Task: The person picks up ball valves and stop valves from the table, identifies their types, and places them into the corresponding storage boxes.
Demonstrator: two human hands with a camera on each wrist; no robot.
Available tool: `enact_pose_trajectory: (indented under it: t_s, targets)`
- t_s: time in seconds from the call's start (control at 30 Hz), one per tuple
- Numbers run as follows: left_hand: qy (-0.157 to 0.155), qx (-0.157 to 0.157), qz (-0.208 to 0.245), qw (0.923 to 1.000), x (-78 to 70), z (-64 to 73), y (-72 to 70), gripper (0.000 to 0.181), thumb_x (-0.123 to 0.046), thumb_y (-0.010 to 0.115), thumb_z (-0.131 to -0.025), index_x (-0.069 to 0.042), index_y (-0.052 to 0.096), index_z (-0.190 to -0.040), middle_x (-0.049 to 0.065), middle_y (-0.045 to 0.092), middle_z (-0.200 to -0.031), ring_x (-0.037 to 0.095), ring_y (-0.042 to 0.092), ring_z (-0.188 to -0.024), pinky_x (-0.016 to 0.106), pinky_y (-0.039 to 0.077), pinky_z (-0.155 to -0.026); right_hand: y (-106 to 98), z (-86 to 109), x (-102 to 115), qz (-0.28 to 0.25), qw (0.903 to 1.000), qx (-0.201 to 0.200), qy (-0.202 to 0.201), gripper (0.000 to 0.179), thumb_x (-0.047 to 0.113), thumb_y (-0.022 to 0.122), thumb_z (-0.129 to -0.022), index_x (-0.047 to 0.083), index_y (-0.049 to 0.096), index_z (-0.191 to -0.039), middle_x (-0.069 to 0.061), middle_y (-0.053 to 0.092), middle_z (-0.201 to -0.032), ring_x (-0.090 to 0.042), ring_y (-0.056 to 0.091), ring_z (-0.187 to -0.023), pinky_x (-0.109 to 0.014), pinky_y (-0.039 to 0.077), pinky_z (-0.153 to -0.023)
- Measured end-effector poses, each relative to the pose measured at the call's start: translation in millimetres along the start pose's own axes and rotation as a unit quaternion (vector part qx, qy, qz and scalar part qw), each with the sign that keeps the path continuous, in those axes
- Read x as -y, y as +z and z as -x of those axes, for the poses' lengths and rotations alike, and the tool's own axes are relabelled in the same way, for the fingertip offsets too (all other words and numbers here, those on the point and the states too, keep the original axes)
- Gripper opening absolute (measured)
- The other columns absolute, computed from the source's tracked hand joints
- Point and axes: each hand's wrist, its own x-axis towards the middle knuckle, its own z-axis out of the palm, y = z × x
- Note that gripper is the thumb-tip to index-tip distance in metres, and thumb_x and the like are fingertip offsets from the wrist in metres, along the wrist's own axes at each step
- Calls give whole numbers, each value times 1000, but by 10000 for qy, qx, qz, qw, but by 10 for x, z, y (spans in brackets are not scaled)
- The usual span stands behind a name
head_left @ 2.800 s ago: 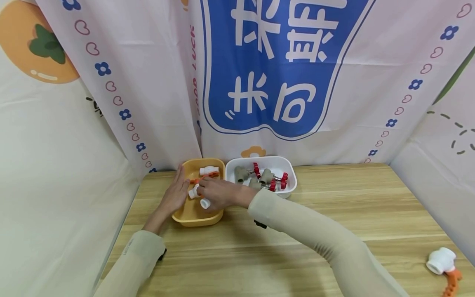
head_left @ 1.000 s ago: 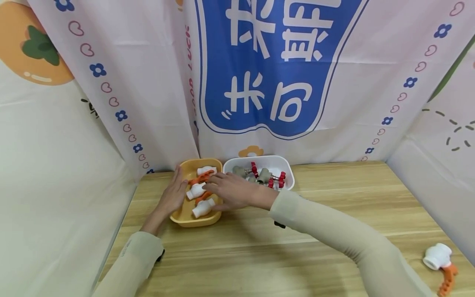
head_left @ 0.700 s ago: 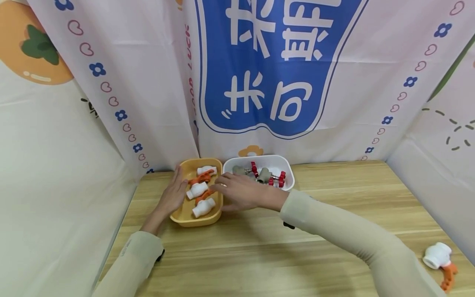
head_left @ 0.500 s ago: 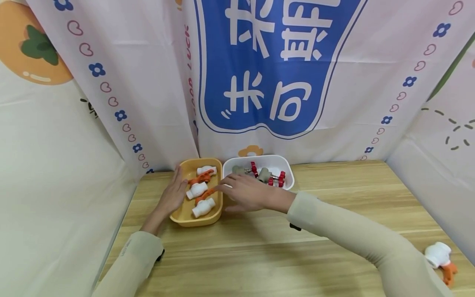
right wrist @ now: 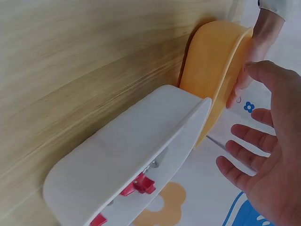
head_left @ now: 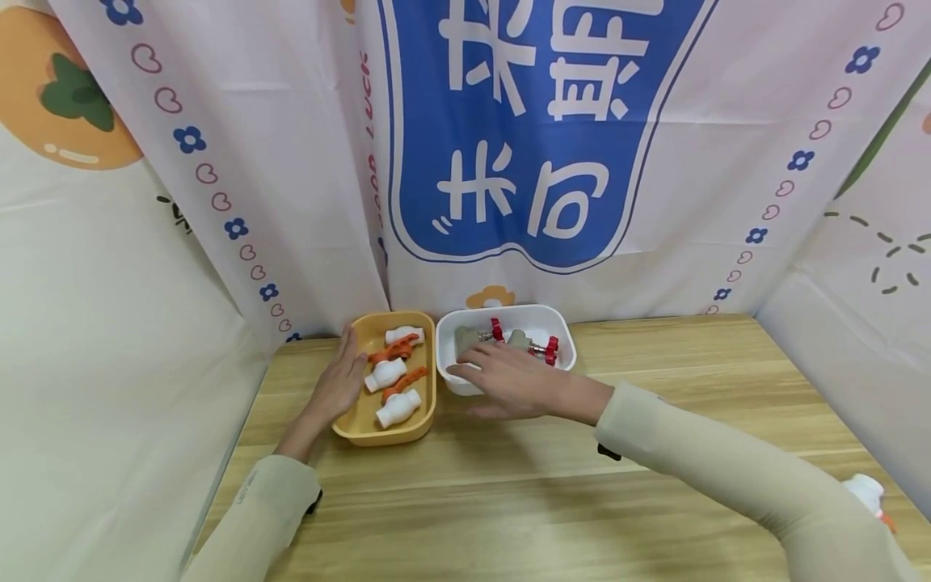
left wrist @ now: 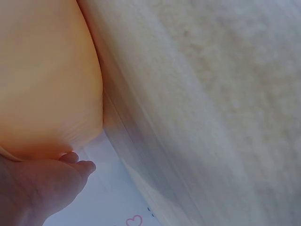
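Note:
My left hand rests with straight fingers along the left side of a yellow-orange tub. Inside it lie three white ball valves, one nearest the front, with orange lever handles. My right hand hovers over the front edge of a white tub, fingers spread and holding nothing, as the right wrist view also shows. Grey stop valves with red handwheels lie in the white tub, partly hidden by that hand. The left wrist view shows the orange tub wall above my left fingers.
Both tubs stand side by side at the back of a wooden table, against a printed curtain. Another white ball valve lies by the table's right edge, mostly hidden behind my right sleeve.
My right hand has let go of a ball valve in the orange tub, withdrawn, and moved right to the white tub. My left hand stays at the orange tub.

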Motion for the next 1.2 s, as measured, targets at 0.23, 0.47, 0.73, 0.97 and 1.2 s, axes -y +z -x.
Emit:
enact_pose_trajectory:
  t_s: [0.23, 0.47, 0.73, 0.97, 1.2]
  targets:
    - [31, -53, -27, 10000, -7, -5, 13, 70, -42, 15, -116, 0, -7, -167, 19, -11, -177, 41, -4, -163, 61, 7, -131, 1, 210, -83, -163, 9998, -67, 70, 69, 53, 70, -99, 15, 53, -155, -9, 58, -151, -29, 51, -142, -50, 45, -119]
    - [49, -64, -23, 10000, -7, 0, 18, 70, -42, 15, -116, 1, -7, -167, 19, -11, -176, 41, -4, -163, 61, 7, -131, 18, 447, -186, -237, 9995, -188, 135, 70, 54, 70, -99, 14, 54, -153, -8, 58, -151, -30, 52, -141, -50, 46, -118]
    - [8, -28, -35, 10000, 3, 1, 18, 70, -44, 14, -116, -2, -9, -167, 18, -13, -177, 40, -5, -163, 60, 6, -131, 78, 709, -285, -263, 9990, -311, 201, 69, 51, 74, -97, 14, 55, -152, -7, 62, -143, -29, 56, -134, -50, 51, -111]
    - [85, -76, -57, 9999, 4, 14, 16, 70, -43, 15, -116, -1, -8, -167, 18, -12, -177, 41, -3, -163, 61, 7, -131, 103, 958, -359, -317, 9983, -230, 431, 70, 50, 75, -97, 9, 56, -152, -12, 61, -147, -35, 56, -136, -59, 51, -110]
    - [62, -88, -80, 9999, -10, 25, -1, 69, -43, 16, -117, -2, -8, -167, 18, -12, -177, 42, -3, -163, 61, 7, -131, 124, 1177, -438, -283, 9979, -266, 511, 74, 44, 81, -93, 7, 56, -151, -15, 61, -147, -38, 57, -136, -60, 51, -109]
